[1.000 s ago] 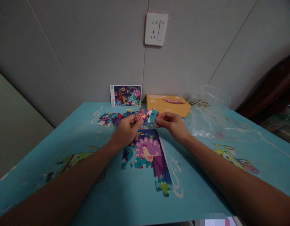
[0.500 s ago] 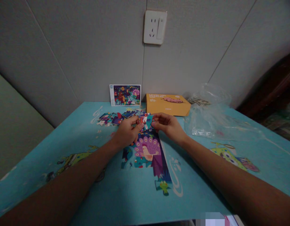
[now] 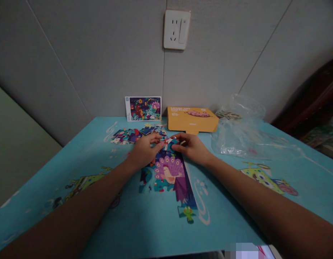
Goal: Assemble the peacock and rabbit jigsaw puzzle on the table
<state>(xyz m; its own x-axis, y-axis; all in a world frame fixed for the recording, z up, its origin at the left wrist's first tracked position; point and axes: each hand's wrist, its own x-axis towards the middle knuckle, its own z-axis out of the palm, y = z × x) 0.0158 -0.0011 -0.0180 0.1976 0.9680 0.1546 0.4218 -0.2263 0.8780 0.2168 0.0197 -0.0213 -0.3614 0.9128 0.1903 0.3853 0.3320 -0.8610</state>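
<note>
Here, puzzle pieces (image 3: 168,143) sit gripped between the two hands' fingers, left hand (image 3: 145,149) pinching their left side, right hand (image 3: 192,147) their right, at the far end of the part-built peacock puzzle (image 3: 169,175), loose pile (image 3: 128,136) to the left.

And there on the yellow box (image 3: 192,122) we pick out pale capitals along its upper side, "LEVEL UP" with what looks like "PUZZLES" on the line beneath, while the little line on its front is too tiny for us. Over on the picture card (image 3: 145,109) we spot a blue square in the corner and faint print in the white margin, neither legible, and the mark on the wall socket's switch (image 3: 183,31) beats us too!
</note>
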